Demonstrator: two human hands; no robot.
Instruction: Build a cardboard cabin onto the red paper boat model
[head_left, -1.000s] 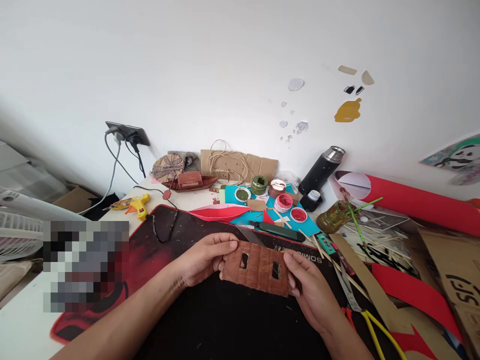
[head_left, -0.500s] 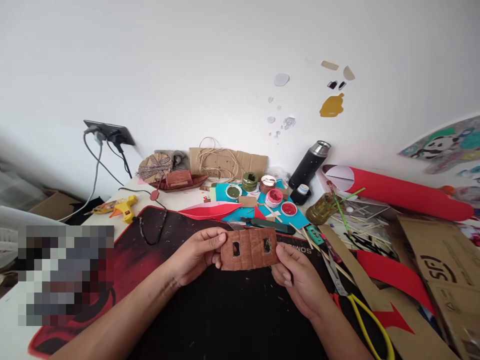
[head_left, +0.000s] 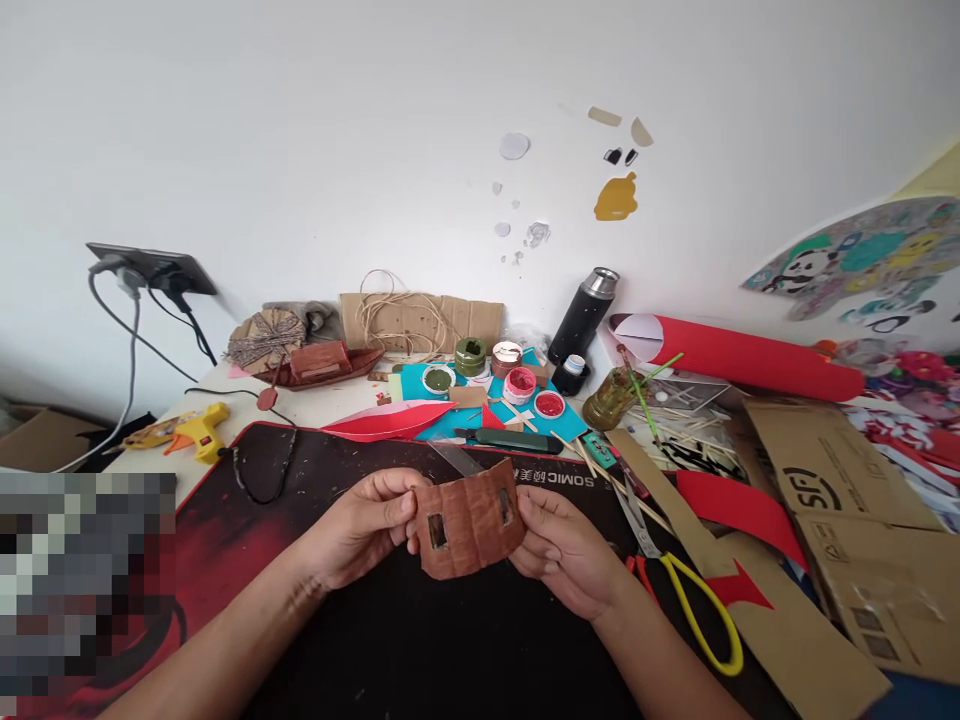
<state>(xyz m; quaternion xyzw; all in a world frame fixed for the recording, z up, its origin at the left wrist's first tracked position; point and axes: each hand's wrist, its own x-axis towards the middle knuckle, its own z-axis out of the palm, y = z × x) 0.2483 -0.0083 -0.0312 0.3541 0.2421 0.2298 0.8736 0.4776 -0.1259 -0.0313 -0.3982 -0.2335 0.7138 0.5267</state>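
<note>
Between my two hands is a brown-painted piece of cardboard (head_left: 471, 530) with two rectangular cut-out holes. It is bowed along its vertical creases. My left hand (head_left: 367, 525) pinches its left edge, thumb in front. At the right edge my right hand (head_left: 562, 545) grips it the same way, its fingers partly behind. The piece is held above a black and red desk mat (head_left: 390, 650). Just behind it, a utility knife (head_left: 517, 440) with a dark green handle lies at the mat's far edge.
Scissors (head_left: 694, 610) with yellow handles lie right of my right hand, beside cardboard strips. Behind the mat stand open paint jars (head_left: 519, 385), a brush jar (head_left: 611, 398) and a black thermos (head_left: 585, 315). At left are a brown model boat (head_left: 322, 365) and a yellow glue gun (head_left: 199, 432).
The brown cardboard piece has tilted, its right end now higher, and it bends more between my hands. Both hands keep hold. The view has turned to the right.
</note>
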